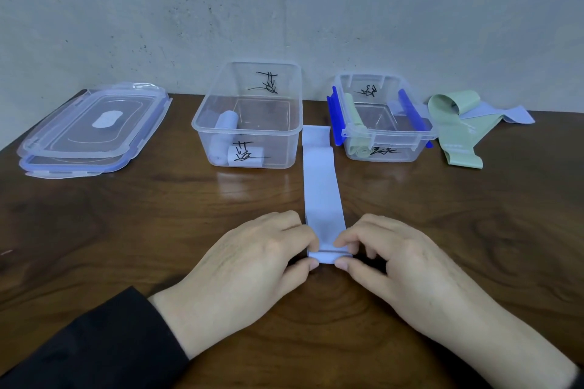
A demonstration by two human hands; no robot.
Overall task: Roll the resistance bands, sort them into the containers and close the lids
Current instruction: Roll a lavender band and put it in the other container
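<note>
A pale blue resistance band [320, 180] lies flat, stretching away from me between the two containers. Its near end is folded into a small roll, pinched on the left by my left hand [249, 265] and on the right by my right hand [395, 265]. The larger clear container [249, 148] holds rolled pale blue bands. The smaller clear container [384, 133] with blue clips holds a rolled green band. Both stand without lids. A loose green band [455, 129] and another blue band [502, 114] lie at the far right.
Two clear lids with blue rims [91, 133] are stacked at the far left of the dark wooden table [126, 230]. A pale wall stands right behind the containers.
</note>
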